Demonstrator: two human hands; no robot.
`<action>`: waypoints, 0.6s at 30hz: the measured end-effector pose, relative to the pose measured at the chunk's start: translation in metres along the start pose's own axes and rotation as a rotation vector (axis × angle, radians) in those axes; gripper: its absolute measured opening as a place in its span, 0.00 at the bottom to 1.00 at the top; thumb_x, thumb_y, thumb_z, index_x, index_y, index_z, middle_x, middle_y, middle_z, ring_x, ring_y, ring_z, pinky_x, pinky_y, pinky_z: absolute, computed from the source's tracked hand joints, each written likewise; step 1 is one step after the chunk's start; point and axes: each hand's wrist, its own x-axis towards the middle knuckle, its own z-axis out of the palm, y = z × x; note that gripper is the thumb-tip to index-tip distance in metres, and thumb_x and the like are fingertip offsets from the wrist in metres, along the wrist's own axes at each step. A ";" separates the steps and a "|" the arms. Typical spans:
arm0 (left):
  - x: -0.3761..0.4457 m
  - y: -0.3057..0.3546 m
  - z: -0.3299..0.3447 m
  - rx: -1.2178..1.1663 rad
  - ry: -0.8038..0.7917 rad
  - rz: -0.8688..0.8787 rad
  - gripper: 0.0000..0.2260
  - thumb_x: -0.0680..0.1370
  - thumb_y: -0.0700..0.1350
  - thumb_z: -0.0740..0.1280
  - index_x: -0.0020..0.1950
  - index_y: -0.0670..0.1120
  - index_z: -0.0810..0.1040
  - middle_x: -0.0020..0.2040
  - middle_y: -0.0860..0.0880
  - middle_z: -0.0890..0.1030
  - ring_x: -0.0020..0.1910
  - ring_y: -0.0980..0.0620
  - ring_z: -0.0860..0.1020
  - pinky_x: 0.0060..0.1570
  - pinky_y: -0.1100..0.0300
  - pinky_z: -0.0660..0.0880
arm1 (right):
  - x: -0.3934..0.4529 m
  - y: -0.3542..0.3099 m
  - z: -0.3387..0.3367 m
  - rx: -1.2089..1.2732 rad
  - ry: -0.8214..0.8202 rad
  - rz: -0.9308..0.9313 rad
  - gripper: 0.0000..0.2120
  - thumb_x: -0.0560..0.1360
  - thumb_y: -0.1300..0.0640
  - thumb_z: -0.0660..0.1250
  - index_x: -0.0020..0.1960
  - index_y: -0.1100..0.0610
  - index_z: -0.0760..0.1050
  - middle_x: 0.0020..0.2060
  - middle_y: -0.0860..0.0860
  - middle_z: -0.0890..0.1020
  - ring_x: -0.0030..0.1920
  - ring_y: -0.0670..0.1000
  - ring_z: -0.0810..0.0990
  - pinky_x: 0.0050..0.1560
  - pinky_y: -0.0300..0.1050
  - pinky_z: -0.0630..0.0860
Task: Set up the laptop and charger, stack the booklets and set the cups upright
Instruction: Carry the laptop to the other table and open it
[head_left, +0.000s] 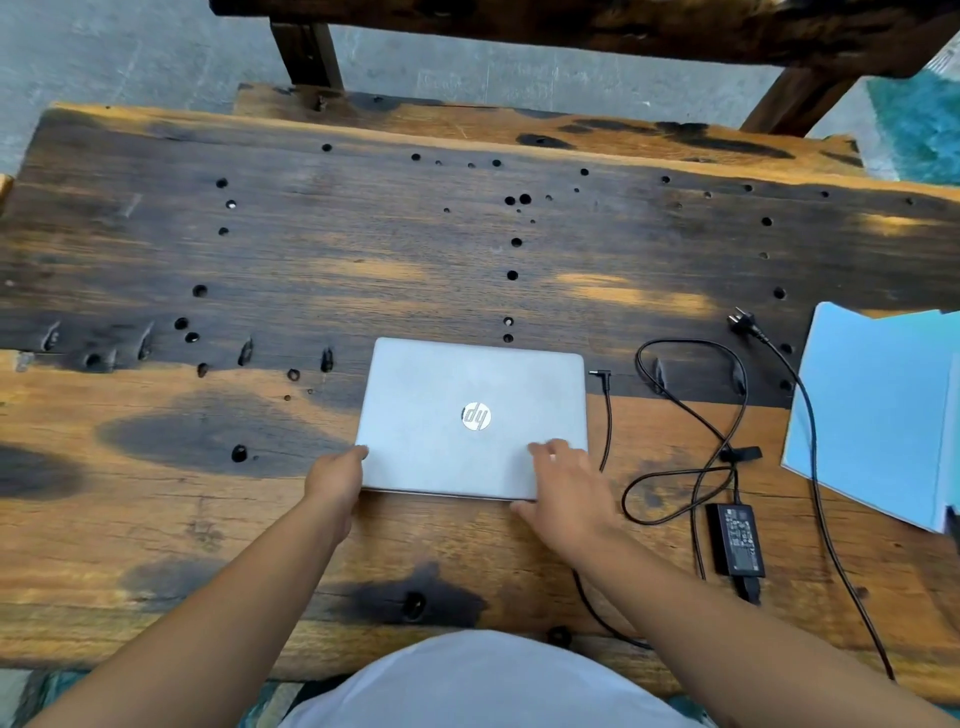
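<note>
Laptop (470, 421) is lying closed, lid down, at centre of the tabletop (208, 519), logo facing up. Left hand (337, 475) is gripping the lower-left corner of the lid; right hand (563, 488) is resting fingers flat on the lower-right area, thumb at the front edge (probably about to lift the lid).

Charger brick (736, 540) is sitting right of the laptop, its cable (691, 410) lying in loose loops; barrel plug (600, 373) is lying just beside the laptop's upper-right corner, not inserted. Wall plug (740, 319) is lying unconnected.

Blue booklets (878, 410) are sitting at the right edge, overlapping, partly cropped.

Progress: early; nothing finished. No cups or containers are showing in view.
</note>
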 end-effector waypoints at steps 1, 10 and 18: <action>0.001 -0.001 -0.002 -0.023 -0.009 -0.015 0.17 0.80 0.51 0.64 0.64 0.41 0.76 0.61 0.40 0.79 0.60 0.38 0.77 0.57 0.46 0.76 | 0.003 -0.013 0.000 -0.059 -0.006 -0.137 0.33 0.70 0.40 0.71 0.70 0.52 0.65 0.66 0.52 0.71 0.63 0.57 0.70 0.57 0.55 0.73; 0.002 -0.003 -0.013 -0.119 -0.052 -0.074 0.11 0.78 0.50 0.63 0.45 0.46 0.82 0.29 0.52 0.78 0.28 0.54 0.68 0.28 0.60 0.63 | 0.045 -0.060 0.006 -0.407 -0.077 -0.574 0.17 0.74 0.60 0.65 0.61 0.58 0.67 0.53 0.56 0.76 0.51 0.58 0.75 0.38 0.49 0.63; 0.012 -0.008 -0.018 -0.311 -0.120 -0.163 0.10 0.82 0.46 0.59 0.49 0.45 0.79 0.42 0.48 0.82 0.32 0.55 0.72 0.32 0.62 0.68 | 0.056 -0.058 0.009 -0.328 -0.204 -0.586 0.10 0.76 0.55 0.61 0.55 0.58 0.70 0.49 0.56 0.77 0.48 0.59 0.78 0.36 0.49 0.64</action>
